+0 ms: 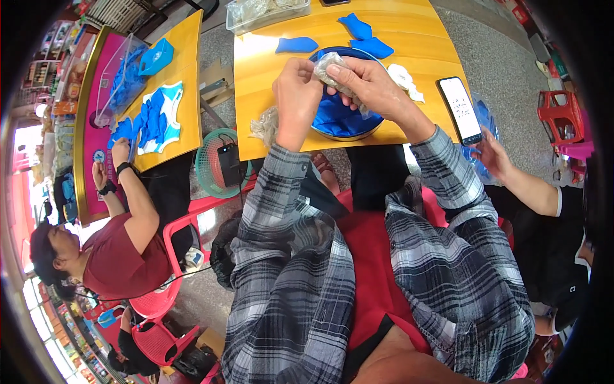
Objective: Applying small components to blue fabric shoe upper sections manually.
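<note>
Above a round tin (pixel 348 136) lined with shiny blue cloth (pixel 345 115), both my hands are at a small, crumpled, see-through bundle (pixel 329 63) with a greyish-brown look; I cannot tell its exact kind. My right hand (pixel 377 86) wraps round it, thumb on top. My left hand (pixel 298 96) pinches at its left side with bent fingers. Behind the tin lie blue fish-shaped cloth pieces (pixel 297 45). A crumpled clear, brownish bundle (pixel 265 126) lies beside my left wrist, and a white crumpled piece (pixel 405 82) lies right of the tin.
A clear box (pixel 268 18) of similar bundles stands at the yellow table's far left. At right, another person's hand (pixel 495 157) is by a lit phone (pixel 460 110). At left, a seated person (pixel 121 256) handles blue pieces at another table, near a green basket (pixel 217 163).
</note>
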Tool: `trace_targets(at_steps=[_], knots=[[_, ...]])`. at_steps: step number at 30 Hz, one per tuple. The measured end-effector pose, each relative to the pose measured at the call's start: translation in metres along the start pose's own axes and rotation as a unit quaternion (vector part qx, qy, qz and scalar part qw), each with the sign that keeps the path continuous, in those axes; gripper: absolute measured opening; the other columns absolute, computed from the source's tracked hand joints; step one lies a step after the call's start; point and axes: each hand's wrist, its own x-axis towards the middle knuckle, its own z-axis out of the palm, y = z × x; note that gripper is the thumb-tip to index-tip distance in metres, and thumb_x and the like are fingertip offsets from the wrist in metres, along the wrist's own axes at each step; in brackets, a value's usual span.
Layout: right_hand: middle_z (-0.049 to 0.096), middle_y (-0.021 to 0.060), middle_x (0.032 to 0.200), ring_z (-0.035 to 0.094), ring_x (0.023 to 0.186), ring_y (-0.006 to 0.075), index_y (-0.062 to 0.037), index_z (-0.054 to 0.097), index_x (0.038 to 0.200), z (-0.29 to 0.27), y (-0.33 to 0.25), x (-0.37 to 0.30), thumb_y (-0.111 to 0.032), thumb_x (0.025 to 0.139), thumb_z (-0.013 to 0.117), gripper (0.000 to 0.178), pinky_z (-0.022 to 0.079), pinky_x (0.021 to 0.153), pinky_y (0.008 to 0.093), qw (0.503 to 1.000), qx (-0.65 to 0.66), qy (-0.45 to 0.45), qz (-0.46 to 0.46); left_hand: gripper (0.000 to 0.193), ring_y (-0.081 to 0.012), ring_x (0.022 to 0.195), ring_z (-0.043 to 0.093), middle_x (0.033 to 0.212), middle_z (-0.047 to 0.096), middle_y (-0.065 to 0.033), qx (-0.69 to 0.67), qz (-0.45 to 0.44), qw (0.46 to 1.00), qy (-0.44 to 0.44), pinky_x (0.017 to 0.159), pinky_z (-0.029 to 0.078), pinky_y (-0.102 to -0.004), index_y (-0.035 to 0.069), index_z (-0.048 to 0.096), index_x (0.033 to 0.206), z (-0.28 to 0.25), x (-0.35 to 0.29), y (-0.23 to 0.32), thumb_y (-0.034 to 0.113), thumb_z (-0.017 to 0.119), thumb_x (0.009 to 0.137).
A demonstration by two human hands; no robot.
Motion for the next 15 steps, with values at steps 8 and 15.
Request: trace_targets(at_steps=[8, 15], knots=[[0.063, 0.0012, 0.077, 0.055, 0.06, 0.0106, -0.0056, 0.066, 0.099, -0.009, 0.014, 0.005, -0.032, 0.098, 0.053, 0.029, 0.047, 0.053, 0.0236, 0.986, -0.163, 0.027, -0.026, 0.02, -0.01, 0.066, 0.063, 0.081, 0.067, -0.0079, -0.125, -0.072, 0.989, -0.038, 0.05, 0.046, -0.0207, -0.005, 0.064, 0.099, -0.008, -0.011, 0.026, 0.012, 0.065, 0.088], [0.066, 0.0143, 0.081, 0.062, 0.07, 0.0344, -0.0044, 0.063, 0.089, 0.005, 0.015, 0.003, -0.021, 0.089, 0.058, 0.018, 0.049, 0.058, 0.0417, 0.862, -0.415, 0.15, -0.248, 0.018, -0.014, 0.065, 0.064, 0.076, 0.068, -0.0111, -0.024, 0.0, 1.0, 0.019, 0.057, 0.051, -0.0274, -0.005, 0.064, 0.092, -0.003, -0.016, 0.033, 0.012, 0.065, 0.086]])
